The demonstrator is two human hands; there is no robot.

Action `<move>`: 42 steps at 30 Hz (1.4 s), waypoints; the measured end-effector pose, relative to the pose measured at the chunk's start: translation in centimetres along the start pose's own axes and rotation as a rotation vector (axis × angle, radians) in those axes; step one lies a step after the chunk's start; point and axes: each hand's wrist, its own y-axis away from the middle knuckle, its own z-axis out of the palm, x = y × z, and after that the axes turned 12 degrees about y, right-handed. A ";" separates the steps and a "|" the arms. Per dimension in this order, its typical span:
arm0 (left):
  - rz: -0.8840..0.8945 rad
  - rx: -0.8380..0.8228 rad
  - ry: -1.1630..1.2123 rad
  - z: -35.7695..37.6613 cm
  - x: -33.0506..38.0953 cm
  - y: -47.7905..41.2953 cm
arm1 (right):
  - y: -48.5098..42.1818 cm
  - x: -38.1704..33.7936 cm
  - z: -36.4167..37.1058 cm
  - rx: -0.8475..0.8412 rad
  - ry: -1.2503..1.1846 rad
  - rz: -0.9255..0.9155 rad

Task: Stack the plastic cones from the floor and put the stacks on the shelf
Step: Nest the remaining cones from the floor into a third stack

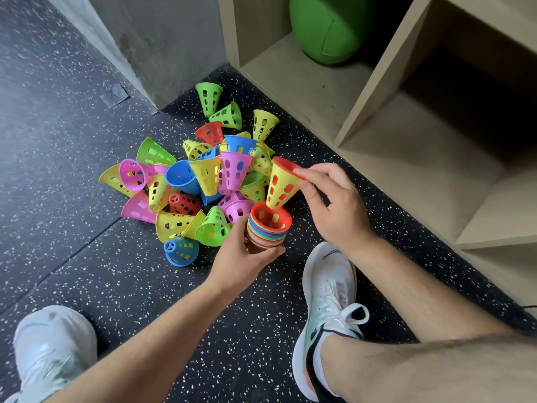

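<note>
Your L hand (247, 253) grips the stack (268, 229) mouth-up so R hand (329, 200), pinching yellow cone (280, 187) by rim, can drop it in tip-first; loose cones (180, 175) on floor (72, 158) far-left, shelf (305, 82) right.

The bare left forearm (151, 338) enters from 7 o'clock and runs toward 1 o'clock, wrist straight. The left hand (244, 257) wraps the narrow lower end of an upright nested stack of multicoloured perforated plastic cones (268, 228), with the thumb across its near side and one finger showing at its 9 o'clock side.

The bare right forearm (421, 286) comes in from 4 o'clock toward 10 o'clock. The right hand (334, 205), at 1 o'clock of the left and apart from it, shows its back to the camera. Its fingers (316, 170) (index above, thumb below) pinch the wide rim of a yellow perforated plastic cone (280, 184); the others hang loosely curled.
</note>
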 end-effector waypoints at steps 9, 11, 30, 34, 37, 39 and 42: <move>0.088 0.094 0.090 -1.8 0.9 0.6 | 0.8 -2.9 1.8 -0.198 -0.165 -0.207; 0.094 0.121 0.110 -2.4 0.8 1.0 | 1.1 -3.4 2.3 -0.261 -0.191 -0.216; -0.036 0.272 0.077 -8.2 -5.3 9.2 | 0.6 -7.8 9.3 -0.788 0.069 -0.242; -0.052 0.308 0.058 -8.8 -5.8 8.4 | 0.2 -7.3 11.0 -0.754 0.173 -0.375; -0.057 0.336 0.063 -9.1 -5.5 7.4 | 0.0 -7.5 11.8 -0.726 0.232 -0.420; -0.056 0.342 0.058 -9.3 -5.5 6.8 | -0.3 -7.7 11.9 -0.718 0.233 -0.392; -0.045 0.357 0.059 -9.4 -5.1 6.2 | -1.0 -7.7 11.3 -0.670 0.179 -0.302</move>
